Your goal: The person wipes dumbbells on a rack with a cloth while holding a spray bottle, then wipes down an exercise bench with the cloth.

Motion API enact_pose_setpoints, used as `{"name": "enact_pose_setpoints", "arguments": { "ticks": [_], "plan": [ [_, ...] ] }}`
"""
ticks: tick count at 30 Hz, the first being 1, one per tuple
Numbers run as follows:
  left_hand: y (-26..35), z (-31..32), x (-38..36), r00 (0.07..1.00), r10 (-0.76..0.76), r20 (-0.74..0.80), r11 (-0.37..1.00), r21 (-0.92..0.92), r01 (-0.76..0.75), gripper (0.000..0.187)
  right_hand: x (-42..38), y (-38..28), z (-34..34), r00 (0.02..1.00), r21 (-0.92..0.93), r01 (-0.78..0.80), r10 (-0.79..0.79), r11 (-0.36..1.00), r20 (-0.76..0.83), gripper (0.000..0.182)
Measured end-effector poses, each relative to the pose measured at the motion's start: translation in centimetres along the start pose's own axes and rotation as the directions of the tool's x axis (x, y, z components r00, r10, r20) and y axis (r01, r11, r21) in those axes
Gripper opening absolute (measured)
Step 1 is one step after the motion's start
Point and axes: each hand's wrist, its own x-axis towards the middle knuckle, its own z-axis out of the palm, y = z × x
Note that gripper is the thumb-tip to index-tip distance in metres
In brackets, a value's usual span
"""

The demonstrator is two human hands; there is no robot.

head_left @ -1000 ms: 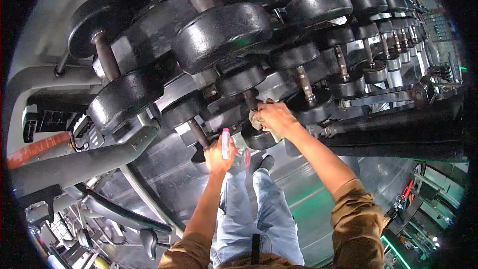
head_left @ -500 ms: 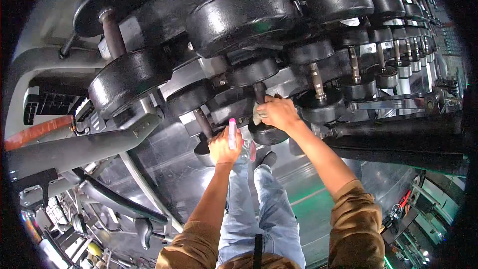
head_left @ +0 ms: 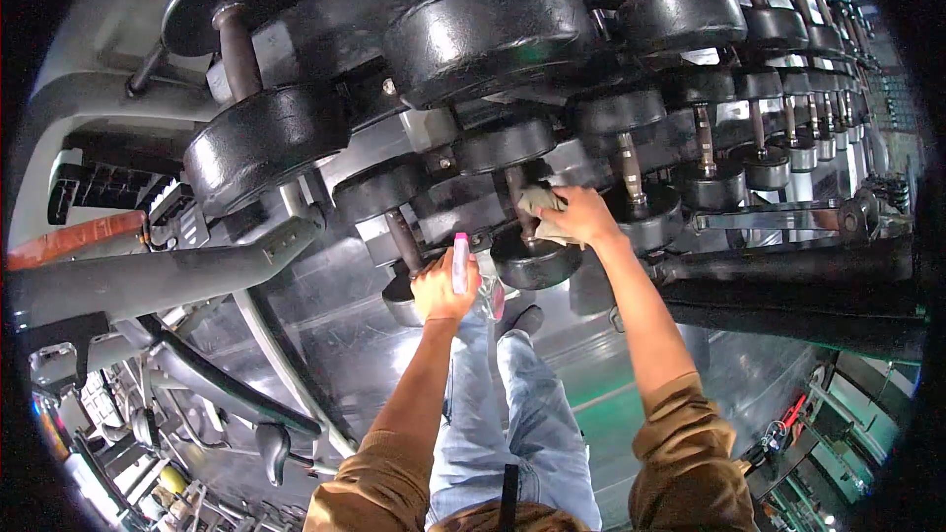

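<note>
My left hand is wrapped round a clear spray bottle with a pink nozzle, beside the handle of a black dumbbell on the lower row. My right hand holds a crumpled greyish cloth against the handle of the neighbouring black dumbbell. The cloth covers part of that handle, and the fingertips are partly hidden in it. The bottle's body is partly hidden behind my left hand.
Large dumbbells fill the upper row above my hands, and more lower-row dumbbells run off to the right. A grey machine frame stands at left. A black padded bar lies at right.
My right hand has moved slightly right, off the handle's left side, and more of the cloth shows. My left hand with the bottle is nearly unmoved. The view has shifted a little.
</note>
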Motion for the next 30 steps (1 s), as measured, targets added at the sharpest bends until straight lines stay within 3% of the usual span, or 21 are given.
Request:
{"name": "enact_pose_setpoints", "arguments": {
  "ticks": [2, 4, 6, 7, 8, 10, 11, 12, 14, 19, 21, 24, 26, 28, 30],
  "plan": [
    [-0.2, 0.3, -0.1, 1.000, -0.012, -0.003, 1.000, 0.019, 0.012, 0.030, 0.5, 0.4, -0.2, 0.987, -0.295, 0.148, -0.122, 0.944, 0.105, 0.063],
    [-0.4, 0.5, -0.1, 1.000, -0.023, -0.008, 0.999, 0.040, 0.023, 0.032, -0.1, -0.6, -1.6, 0.983, -0.311, 0.150, -0.108, 0.938, 0.149, 0.060],
    [-0.5, 0.7, -0.2, 0.998, -0.057, 0.015, 0.998, 0.041, 0.056, 0.033, -0.6, -1.1, -2.9, 0.994, -0.140, 0.107, -0.100, 0.984, 0.054, 0.057],
    [-0.5, 0.8, -0.2, 0.999, -0.049, -0.002, 0.998, 0.049, 0.049, 0.033, -1.3, -3.1, -4.5, 0.995, 0.116, -0.044, 0.033, 0.992, 0.095, 0.048],
    [-0.5, 0.8, -0.1, 0.999, -0.051, -0.006, 0.997, 0.049, 0.051, 0.033, -1.4, -3.5, -4.2, 0.995, 0.114, -0.040, 0.030, 0.993, 0.095, 0.048],
    [-0.6, 0.8, -0.2, 0.999, -0.033, -0.034, 0.999, 0.004, 0.033, 0.029, -2.0, -3.7, -3.6, 0.933, 0.509, 0.108, 0.089, 0.854, -0.349, 0.037],
    [-0.6, 0.7, -0.3, 0.999, -0.034, -0.031, 0.999, 0.005, 0.034, 0.029, 0.1, -1.5, -0.8, 0.795, 0.436, 0.206, 0.110, 0.876, -0.596, 0.033],
    [-0.6, 0.6, -0.3, 0.999, -0.047, -0.008, 0.999, -0.002, 0.047, 0.029, 0.2, -2.3, -0.8, 0.795, 0.436, 0.205, 0.111, 0.876, -0.596, 0.033],
    [-0.6, 0.6, -0.1, 0.998, -0.060, 0.012, 0.998, -0.009, 0.060, 0.028, 0.7, -5.3, -0.3, 0.647, 0.306, 0.300, 0.043, 0.903, -0.761, 0.034],
    [-0.6, 0.7, -0.1, 0.998, -0.052, 0.026, 0.999, 0.003, 0.052, 0.029, 1.2, -10.3, 2.2, 0.604, 0.081, 0.353, -0.161, 0.932, -0.780, 0.041],
    [-0.5, 0.4, -0.3, 0.999, -0.042, 0.005, 0.999, 0.005, 0.042, 0.031, 0.4, -11.1, 2.2, 0.754, -0.103, 0.344, -0.341, 0.933, -0.562, 0.044],
    [-0.3, 0.3, 0.0, 0.999, -0.008, -0.041, 1.000, 0.008, 0.008, 0.029, 0.8, -10.1, 1.6, 0.747, -0.117, 0.319, -0.326, 0.940, -0.580, 0.044],
    [-0.3, 0.3, 0.1, 0.998, 0.014, -0.060, 1.000, 0.017, -0.013, 0.028, 1.5, -9.4, 1.8, 0.691, -0.086, 0.377, -0.342, 0.922, -0.637, 0.043],
    [-0.3, 0.3, 0.0, 0.998, 0.010, -0.065, 1.000, 0.020, -0.008, 0.027, 1.6, -9.6, 2.3, 0.609, 0.038, 0.318, -0.173, 0.947, -0.774, 0.040],
    [-0.3, 0.4, -0.1, 0.999, -0.046, -0.020, 0.999, -0.016, 0.046, 0.035, 2.0, -9.7, 2.8, 0.604, 0.077, 0.310, -0.133, 0.948, -0.786, 0.036]
  ]
}}
